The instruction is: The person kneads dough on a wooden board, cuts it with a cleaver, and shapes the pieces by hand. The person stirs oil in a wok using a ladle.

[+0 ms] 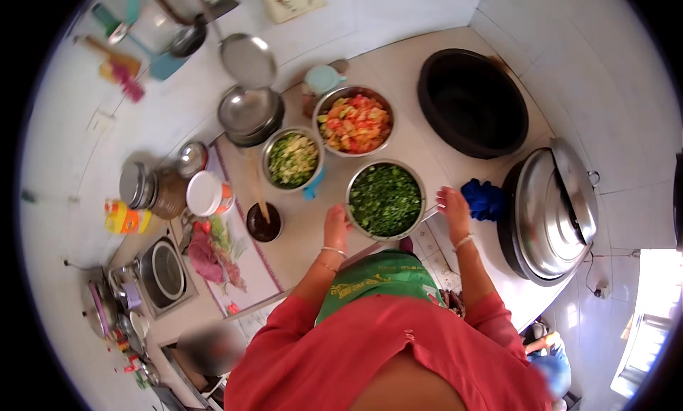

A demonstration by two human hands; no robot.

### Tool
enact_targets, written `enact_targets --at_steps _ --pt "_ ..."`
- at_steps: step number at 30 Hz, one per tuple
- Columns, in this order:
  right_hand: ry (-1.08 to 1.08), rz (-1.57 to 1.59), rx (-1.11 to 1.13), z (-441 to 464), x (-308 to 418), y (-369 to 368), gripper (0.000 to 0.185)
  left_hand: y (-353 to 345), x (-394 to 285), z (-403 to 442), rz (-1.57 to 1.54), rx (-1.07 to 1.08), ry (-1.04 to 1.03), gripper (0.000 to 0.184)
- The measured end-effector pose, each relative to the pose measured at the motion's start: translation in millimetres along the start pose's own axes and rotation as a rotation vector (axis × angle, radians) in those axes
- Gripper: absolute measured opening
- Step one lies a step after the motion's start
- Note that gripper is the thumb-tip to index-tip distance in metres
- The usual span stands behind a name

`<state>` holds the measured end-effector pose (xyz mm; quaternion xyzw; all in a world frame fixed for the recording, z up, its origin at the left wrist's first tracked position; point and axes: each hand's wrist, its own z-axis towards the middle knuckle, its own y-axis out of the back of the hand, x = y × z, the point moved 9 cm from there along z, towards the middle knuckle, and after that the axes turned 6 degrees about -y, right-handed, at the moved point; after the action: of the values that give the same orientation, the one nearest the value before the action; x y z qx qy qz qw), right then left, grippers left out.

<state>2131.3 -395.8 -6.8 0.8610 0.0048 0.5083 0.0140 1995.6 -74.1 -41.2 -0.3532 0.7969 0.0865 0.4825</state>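
A steel bowl of chopped green leaves (385, 200) sits at the counter's front edge, close to my body. My left hand (337, 228) is at the bowl's left rim, its fingers curled and partly hidden there. To the right of the bowl, my right hand (453, 206) is raised with its fingers apart, holding nothing. Behind stand a bowl of chopped red and orange vegetables (356, 123) and a smaller bowl of pale and green chopped pieces (292, 158). A cup of dark sauce (264, 222) with wooden sticks in it is at the left.
A black basin (473, 103) and a large lidded pot (551, 212) stand at the right, near a blue cloth (485, 200). Meat (205, 254) and greens lie on a board beside the sink (166, 272). Another person's arm (542, 342) shows at the lower right.
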Motion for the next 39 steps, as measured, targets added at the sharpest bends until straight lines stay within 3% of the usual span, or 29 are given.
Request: enact_targets --at_steps 7,9,11,12,15,17,23,26,28,30,32,34,39 --pt "-0.007 -0.143 0.315 50 -1 -63 0.044 -3 2 -5 -0.008 -0.251 -0.076 0.030" --pt "0.248 -0.413 0.298 51 21 -68 0.041 -1 9 -8 -0.050 -0.347 -0.093 0.029" --pt "0.199 -0.317 0.425 57 10 -76 0.039 16 26 -4 0.068 -0.308 -0.121 0.029" --pt "0.239 -0.429 0.439 67 1 -81 0.042 17 28 -12 -0.057 -0.384 -0.153 0.029" --pt "0.049 -0.354 0.502 56 -7 -97 0.041 35 37 -37 -0.061 -0.531 -0.152 0.029" --pt "0.052 -0.388 0.583 40 -13 -115 0.042 50 31 -60 -0.081 -0.610 -0.154 0.028" --pt "0.039 -0.470 0.707 -48 -46 -210 0.040 181 30 -116 -0.160 -0.746 -0.123 0.024" --pt "-0.090 -0.399 0.880 -98 -70 -265 0.038 248 26 -137 -0.174 -0.819 -0.131 0.023" --pt "-0.127 -0.348 0.921 -133 -83 -303 0.035 305 17 -146 -0.068 -0.865 -0.314 0.021" --pt "-0.180 -0.364 0.986 -163 -96 -338 0.034 362 21 -146 -0.148 -0.867 -0.351 0.022" --pt "-0.180 -0.378 1.011 -181 -105 -369 0.034 389 11 -148 -0.417 -0.891 -0.300 0.021" --pt "-0.322 -0.271 1.075 -201 -120 -398 0.032 401 -16 -147 -0.469 -0.808 -0.249 0.020" --pt "-0.389 -0.220 1.089 -210 -126 -435 0.029 463 -12 -122 -0.367 -0.846 -0.252 0.023"
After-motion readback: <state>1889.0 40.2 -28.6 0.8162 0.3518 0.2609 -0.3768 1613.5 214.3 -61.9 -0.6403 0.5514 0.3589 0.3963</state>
